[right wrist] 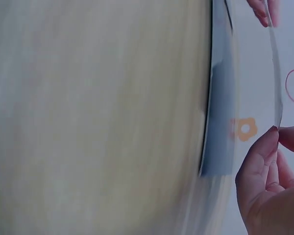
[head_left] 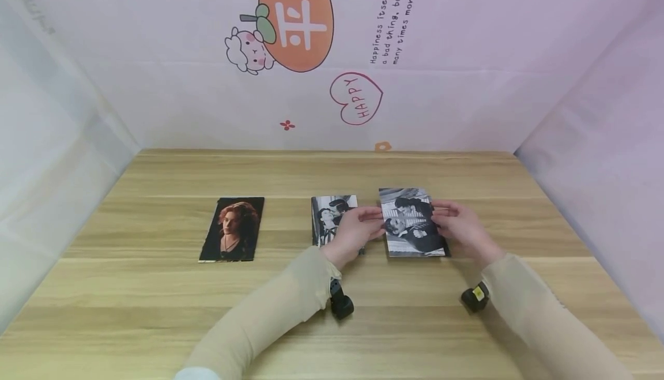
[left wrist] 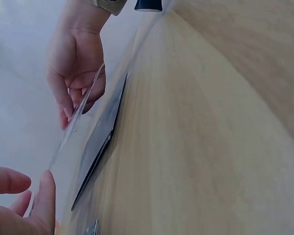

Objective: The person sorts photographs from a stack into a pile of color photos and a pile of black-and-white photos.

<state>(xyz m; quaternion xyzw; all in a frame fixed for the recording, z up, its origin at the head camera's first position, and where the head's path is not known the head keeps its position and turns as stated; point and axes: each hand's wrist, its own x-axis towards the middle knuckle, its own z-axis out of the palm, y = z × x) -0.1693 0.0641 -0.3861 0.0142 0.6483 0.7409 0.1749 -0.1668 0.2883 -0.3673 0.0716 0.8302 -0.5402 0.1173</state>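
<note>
Both hands hold a black-and-white photo print (head_left: 410, 224) by its opposite side edges, raised above the table. My left hand (head_left: 355, 233) grips its left edge with the fingertips. On the right edge, my right hand (head_left: 461, 227) pinches it between thumb and fingers, plain in the right wrist view. Edge-on, the print (left wrist: 78, 112) looks thin and glossy in the left wrist view. Beneath it, a dark-edged print or pile (right wrist: 218, 112) lies on the table. Another black-and-white photo (head_left: 325, 213) is partly hidden behind my left hand.
A colour photo (head_left: 233, 230) of a person in dark clothing lies farther left on the wooden table (head_left: 155, 299). A white printed backdrop (head_left: 181, 97) rises at the table's far edge, with pale side sheets. Black wrist cameras hang below both sleeves.
</note>
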